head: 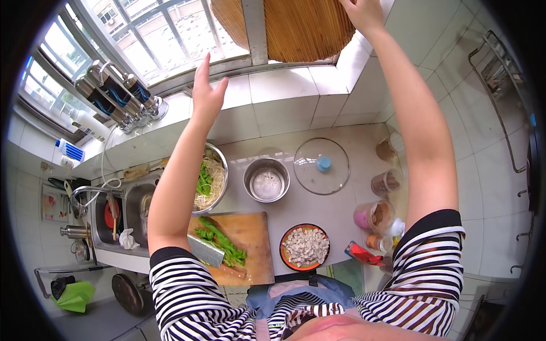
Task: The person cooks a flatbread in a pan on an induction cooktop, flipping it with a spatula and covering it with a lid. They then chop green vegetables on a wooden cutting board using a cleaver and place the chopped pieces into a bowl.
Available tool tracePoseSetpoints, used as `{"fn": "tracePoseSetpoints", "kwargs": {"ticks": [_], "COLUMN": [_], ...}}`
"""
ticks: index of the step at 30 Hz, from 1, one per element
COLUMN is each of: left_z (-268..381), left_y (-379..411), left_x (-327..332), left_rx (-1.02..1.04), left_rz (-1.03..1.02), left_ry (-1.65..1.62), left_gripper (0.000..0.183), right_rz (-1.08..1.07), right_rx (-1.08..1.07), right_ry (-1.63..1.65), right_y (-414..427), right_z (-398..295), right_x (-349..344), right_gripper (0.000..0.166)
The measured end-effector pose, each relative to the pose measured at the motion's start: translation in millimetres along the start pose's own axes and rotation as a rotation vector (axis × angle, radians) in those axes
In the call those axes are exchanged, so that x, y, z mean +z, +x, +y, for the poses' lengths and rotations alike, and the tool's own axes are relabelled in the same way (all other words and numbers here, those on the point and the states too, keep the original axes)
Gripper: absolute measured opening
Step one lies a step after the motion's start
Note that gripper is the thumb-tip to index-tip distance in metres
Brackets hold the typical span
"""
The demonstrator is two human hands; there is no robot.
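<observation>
My left hand (207, 91) is raised in front of the window, thumb and fingers apart, holding nothing. At the top edge my right hand (364, 15) is at the rim of a round tray of brown stalks (309, 30) upright against the window; its fingertips are partly cut off, so its grip is unclear. Below my arms stand a steel pot (266, 180), a glass lid with a blue knob (337, 174) and a bowl of diced pale food (306, 247). On a wooden cutting board (258, 255) lie green leafy vegetables (228, 243) and a cleaver (207, 251).
A steel bowl of noodle-like strands and greens (213, 183) sits beside the board, partly behind my left forearm. Jars (386, 182) and a red packet (367, 254) line the right wall. Left are a double sink (136, 217), faucet (96, 189) and water filter (121, 96).
</observation>
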State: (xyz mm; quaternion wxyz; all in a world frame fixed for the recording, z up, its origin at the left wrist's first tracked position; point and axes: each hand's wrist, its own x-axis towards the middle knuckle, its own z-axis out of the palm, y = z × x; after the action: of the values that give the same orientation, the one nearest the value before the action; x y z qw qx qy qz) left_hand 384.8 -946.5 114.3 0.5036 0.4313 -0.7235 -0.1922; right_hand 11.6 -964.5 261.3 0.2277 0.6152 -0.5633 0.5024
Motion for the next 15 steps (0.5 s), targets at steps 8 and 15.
{"fn": "tracePoseSetpoints", "kwargs": {"ticks": [8, 15], "left_z": [10, 14], "left_y": [-158, -301], "left_x": [-100, -196], "left_rx": [-0.22, -0.479], "left_rz": [0.044, 0.313], "left_ry": [-0.059, -0.213], "left_gripper": [0.069, 0.063], "right_rz": [0.063, -0.197], "right_rx": [-0.038, 0.135], "right_ry": [0.019, 0.119], "right_y": [-59, -191], "right_z": [-11, -65], "right_x": [-11, -74], "right_gripper": [0.065, 0.06]}}
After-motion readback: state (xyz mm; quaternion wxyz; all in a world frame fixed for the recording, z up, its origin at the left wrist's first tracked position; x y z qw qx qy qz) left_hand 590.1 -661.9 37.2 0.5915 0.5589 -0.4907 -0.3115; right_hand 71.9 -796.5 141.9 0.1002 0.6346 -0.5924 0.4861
